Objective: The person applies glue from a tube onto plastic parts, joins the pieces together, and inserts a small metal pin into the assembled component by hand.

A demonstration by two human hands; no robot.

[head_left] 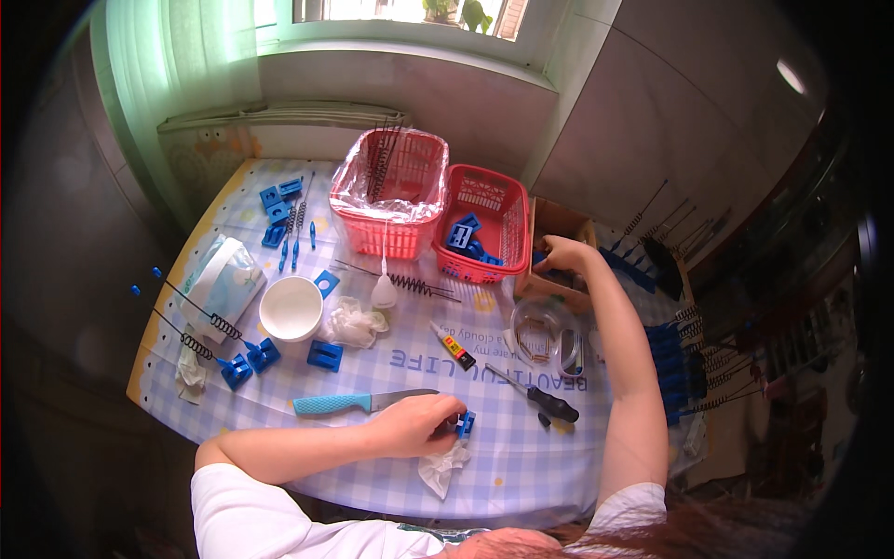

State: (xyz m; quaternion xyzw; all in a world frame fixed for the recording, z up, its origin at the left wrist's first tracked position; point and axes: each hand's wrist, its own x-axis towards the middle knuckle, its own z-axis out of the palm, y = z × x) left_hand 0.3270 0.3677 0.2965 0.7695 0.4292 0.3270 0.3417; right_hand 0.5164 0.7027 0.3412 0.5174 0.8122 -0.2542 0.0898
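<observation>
My left hand [419, 425] is near the front edge of the table, its fingers closed on a small blue plastic piece [466, 425]. A crumpled white tissue [443, 469] lies just below that hand. Behind it is a knife with a turquoise handle [332, 404], its blade partly hidden by the hand. My right arm stretches far forward, and my right hand [568, 255] dips into a cardboard box [565, 216]. Its fingers are curled, with a bit of blue beside the fingertips; what they hold is hidden.
Two red baskets [391, 244] stand at the back. A white bowl [291, 309], tissue pack [225, 279], screwdriver [551, 404], small glue tube [453, 347] and clear round container [538, 331] lie around the table. Several blue parts with black springs [677, 373] line the right edge.
</observation>
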